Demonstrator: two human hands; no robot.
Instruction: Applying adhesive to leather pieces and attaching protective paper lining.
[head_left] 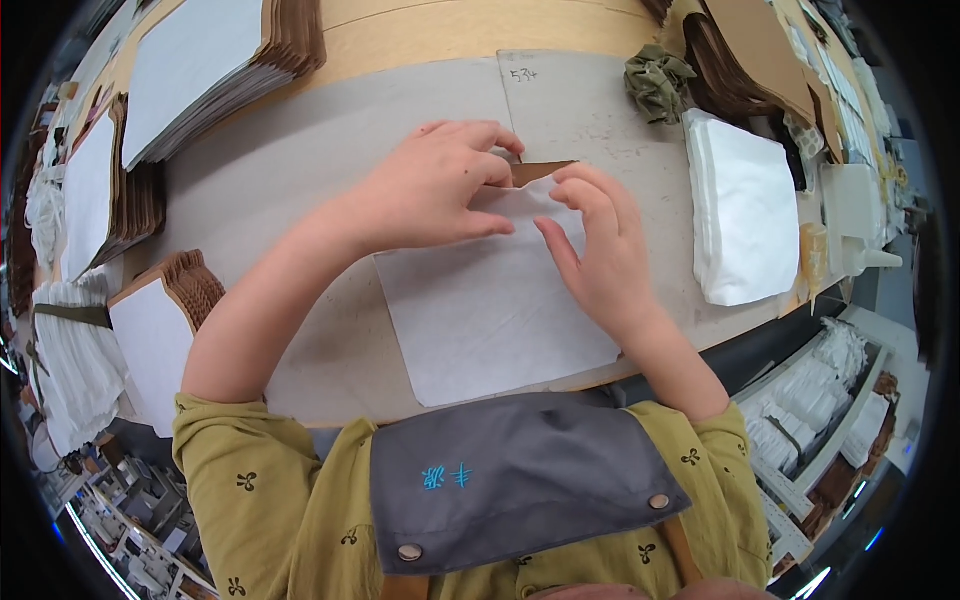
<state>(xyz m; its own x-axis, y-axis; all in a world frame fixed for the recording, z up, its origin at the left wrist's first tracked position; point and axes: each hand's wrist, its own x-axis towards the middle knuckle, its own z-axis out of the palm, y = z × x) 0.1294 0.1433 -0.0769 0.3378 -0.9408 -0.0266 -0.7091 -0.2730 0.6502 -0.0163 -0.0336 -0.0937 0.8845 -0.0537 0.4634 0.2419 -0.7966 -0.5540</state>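
Note:
A white sheet (500, 320), either fabric or thin lining, lies flat before me with its far edge slightly rippled. Past that edge shows a strip of brown material (545, 172), mostly covered. My left hand (450, 185) reaches across the sheet's far left corner. Its fingers are bent near the brown strip, and the thumb stands apart over the white surface. At the far right corner is my right hand (605, 240), with curled fingertips touching the rippled edge and the thumb spread away from them. Neither hand visibly pinches the sheet.
Stacks of white-faced brown pieces (195, 75) stand at the left, beside a tied white bundle (75, 350). On the right lie a folded white pile (745, 210), a crumpled green cloth (660, 82), brown pieces (770, 60) and a white bottle (850, 215). Lower right is a shelf (800, 475).

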